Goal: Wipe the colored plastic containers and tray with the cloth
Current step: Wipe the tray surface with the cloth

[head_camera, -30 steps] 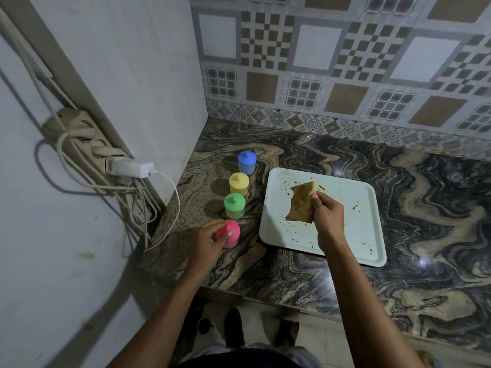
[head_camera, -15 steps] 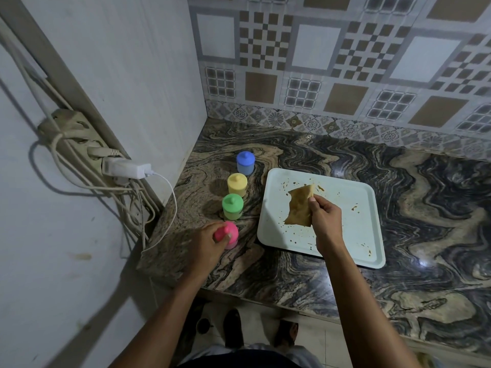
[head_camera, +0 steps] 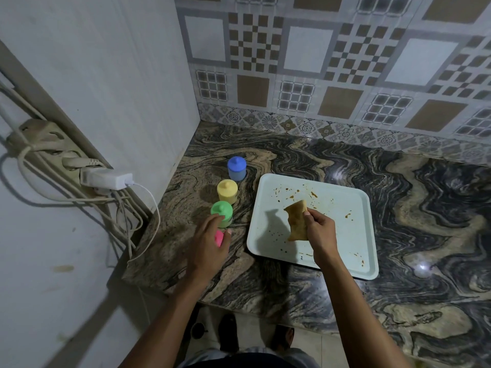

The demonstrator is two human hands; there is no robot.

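Wiping has not visibly begun on any container: the right hand (head_camera: 320,231) pinches the tan cloth (head_camera: 297,224) by its near edge, and the cloth hangs over the pale tray (head_camera: 356,235), which carries brown spots on both sides of that grip. The left hand (head_camera: 210,241) curls over the pink container (head_camera: 219,238), fingers wrapped round it, though whether that grip is fully closed or only settling is hard to tell. Just beyond its fingertips stands the green container (head_camera: 222,214), then the yellow container (head_camera: 227,191) and the blue container (head_camera: 236,168), in a row running away along the counter (head_camera: 425,208).

The step in hand looks like taking up the pink container to meet the cloth. The next move probably calls for a firm hold, a lift clear of the green neighbour, and bringing the two hands together.

Most of the pink container is hidden under the left hand. Whether the cloth touches the tray cannot be told.
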